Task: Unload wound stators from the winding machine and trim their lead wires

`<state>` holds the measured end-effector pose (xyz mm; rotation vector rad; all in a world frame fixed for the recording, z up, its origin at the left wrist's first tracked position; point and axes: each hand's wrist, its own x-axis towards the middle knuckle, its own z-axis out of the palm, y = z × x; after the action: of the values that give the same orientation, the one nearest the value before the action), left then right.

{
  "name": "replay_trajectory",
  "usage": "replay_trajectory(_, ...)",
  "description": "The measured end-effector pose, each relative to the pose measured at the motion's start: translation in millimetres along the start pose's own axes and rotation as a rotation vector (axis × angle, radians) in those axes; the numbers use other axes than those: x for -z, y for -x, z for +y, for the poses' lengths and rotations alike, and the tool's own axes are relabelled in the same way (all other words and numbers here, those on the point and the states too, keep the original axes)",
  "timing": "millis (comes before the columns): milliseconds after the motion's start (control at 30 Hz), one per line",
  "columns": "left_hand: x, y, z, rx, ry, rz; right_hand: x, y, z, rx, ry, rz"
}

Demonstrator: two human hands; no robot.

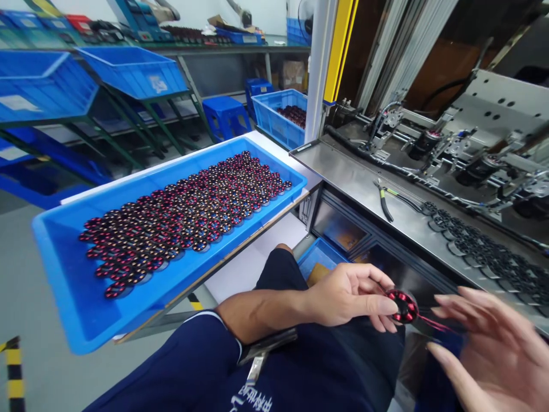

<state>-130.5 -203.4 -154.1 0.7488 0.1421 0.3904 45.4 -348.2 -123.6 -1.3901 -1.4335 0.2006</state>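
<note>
My left hand [351, 294] pinches a small round wound coil [402, 305] with red windings and thin red wire tails trailing to the right. My right hand [493, 349] hovers just right of the coil with its fingers stretched out, slightly blurred, close to the wire tails; I cannot tell if it touches them. Both hands are over my lap, in front of the metal bench [364, 177].
A blue tray [64, 269] filled with several rows of similar coils sits to my left on a white shelf. Pliers [383, 200] and a row of dark coils [484, 249] lie on the bench, with a machine fixture [472, 154] behind. Blue bins [274, 117] stand farther back.
</note>
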Motion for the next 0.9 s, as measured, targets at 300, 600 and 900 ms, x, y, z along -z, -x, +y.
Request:
replay_trajectory(300, -5.0, 2.0, -0.2, 0.044, -0.018, -0.021, -15.4, -14.8, -11.9, 0.235, 0.069, -0.115)
replay_trajectory(600, -1.4, 4.8, -0.1, -0.075, 0.091, -0.037, -23.3, -20.4, -29.3, 0.213, 0.263, -0.022)
replay_trajectory(900, 9.3, -13.1, 1.9, 0.320, 0.186, -0.457, -2.9, -30.4, -27.1, 0.213, 0.217, -0.261)
